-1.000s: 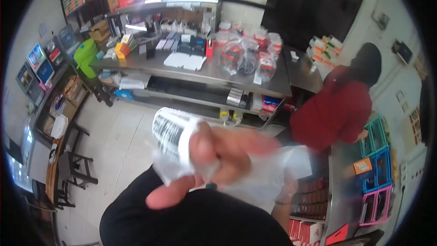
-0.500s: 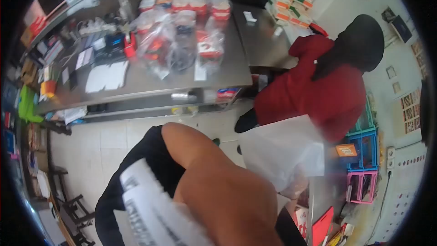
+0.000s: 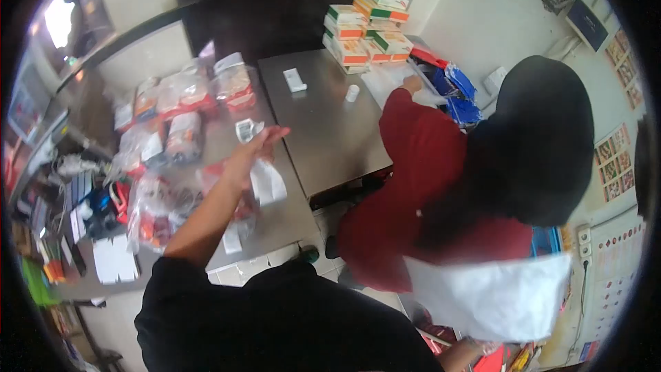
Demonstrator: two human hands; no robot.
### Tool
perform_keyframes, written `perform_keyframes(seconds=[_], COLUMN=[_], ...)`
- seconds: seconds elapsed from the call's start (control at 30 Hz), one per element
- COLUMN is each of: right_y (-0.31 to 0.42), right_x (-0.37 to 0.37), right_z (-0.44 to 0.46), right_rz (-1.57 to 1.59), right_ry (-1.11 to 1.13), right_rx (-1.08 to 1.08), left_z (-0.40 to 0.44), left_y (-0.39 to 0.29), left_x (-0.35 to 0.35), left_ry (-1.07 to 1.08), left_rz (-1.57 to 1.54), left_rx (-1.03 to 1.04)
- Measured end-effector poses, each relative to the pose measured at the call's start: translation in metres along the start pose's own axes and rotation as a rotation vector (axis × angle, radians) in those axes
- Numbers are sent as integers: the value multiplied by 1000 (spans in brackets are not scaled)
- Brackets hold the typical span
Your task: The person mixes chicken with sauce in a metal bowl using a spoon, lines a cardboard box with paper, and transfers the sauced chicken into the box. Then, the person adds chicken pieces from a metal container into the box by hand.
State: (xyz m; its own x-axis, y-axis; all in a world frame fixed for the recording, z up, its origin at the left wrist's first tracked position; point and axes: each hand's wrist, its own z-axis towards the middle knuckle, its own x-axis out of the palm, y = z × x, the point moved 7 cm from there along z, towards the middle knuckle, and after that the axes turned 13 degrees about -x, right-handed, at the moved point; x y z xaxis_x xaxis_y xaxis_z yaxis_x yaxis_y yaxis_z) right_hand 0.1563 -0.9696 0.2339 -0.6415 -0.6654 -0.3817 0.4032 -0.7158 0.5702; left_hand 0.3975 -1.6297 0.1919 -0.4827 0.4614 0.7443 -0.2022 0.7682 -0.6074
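My left hand point(image 3: 249, 158) reaches out over the steel counter, its fingers closed around a printed white paper slip point(image 3: 270, 182). One end of the slip shows above the hand, the other hangs below it. Bagged packages point(image 3: 182, 136) in clear plastic with red and white contents stand beside and beneath that arm. Low at the right, my right hand point(image 3: 471, 350) grips the lower edge of a large white sheet point(image 3: 490, 296), which could be a flat bag. The sheet partly covers the co-worker's clothing.
A co-worker in a red top and black head covering point(image 3: 544, 138) stands close on the right, one hand point(image 3: 412, 84) at a white sheet. Stacked orange-and-white boxes point(image 3: 372, 31), a white slip point(image 3: 295, 80) and a small white roll point(image 3: 352, 93) sit on the back counter point(image 3: 320, 138).
My left arm has swung from close before the camera out over the counter with the paper slip. The white sheet now appears lower and further right. The view has shifted toward the right-hand counter.
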Motion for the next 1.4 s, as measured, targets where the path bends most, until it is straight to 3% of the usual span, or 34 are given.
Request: perform_keyframes(seconds=[0.13,0.2,0.27,0.33,0.37,0.4,0.43,0.53,0.63,0.7,0.77,0.83,0.9,0.97,1.0,1.03,1.07,1.17,1.23,1.33,1.4], right_y=[99,170,240,300,323,340,350,352,337,347,332,300,250,186,155,126,102,67,64,71,118], right_x=[106,217,348,479,542,602,653,753,780,775,706,589,448,300,221,144,65,-100,-139,-121,-142], right_z=[38,54,68,77,82,85,88,93,102,107,118,125,129,119,105,88,64,-14,-44,-38,-19], right_rz=[99,193,263,281,258,219,161,-40,-119,-4,130,247,289,274,251,221,179,140,180,101,-500], right_ry=[12,133,270,373,402,422,427,414,367,410,395,360,272,142,55,-32,-139,-369,-371,-57,199], right_rx=[-161,-278,-408,-539,-593,-640,-676,-744,-769,-669,-580,-457,-305,-125,-36,57,159,434,517,371,139], left_z=[209,332,405,501,512,503,519,617,636,611,579,523,420,358,323,288,259,192,163,119,82], left_y=[-35,-36,-44,-45,-44,-55,-58,-48,-50,-50,-50,-51,-60,-43,-46,-38,-28,10,37,91,136], left_x=[-72,-117,-106,-150,-139,-102,-96,-117,-111,-91,-60,-33,16,48,60,75,68,87,116,173,212], left_ry=[-292,-478,-522,-887,-921,-784,-810,-543,-439,-441,-413,-290,-344,-41,83,207,207,160,186,336,510], left_rz=[143,142,286,457,346,303,279,98,132,33,-67,-141,-119,-486,-359,-479,-418,-206,-8,321,513], left_rx=[-58,-8,3,6,-132,-82,-63,5,41,-73,-148,-17,111,-129,5,20,165,226,232,222,198])
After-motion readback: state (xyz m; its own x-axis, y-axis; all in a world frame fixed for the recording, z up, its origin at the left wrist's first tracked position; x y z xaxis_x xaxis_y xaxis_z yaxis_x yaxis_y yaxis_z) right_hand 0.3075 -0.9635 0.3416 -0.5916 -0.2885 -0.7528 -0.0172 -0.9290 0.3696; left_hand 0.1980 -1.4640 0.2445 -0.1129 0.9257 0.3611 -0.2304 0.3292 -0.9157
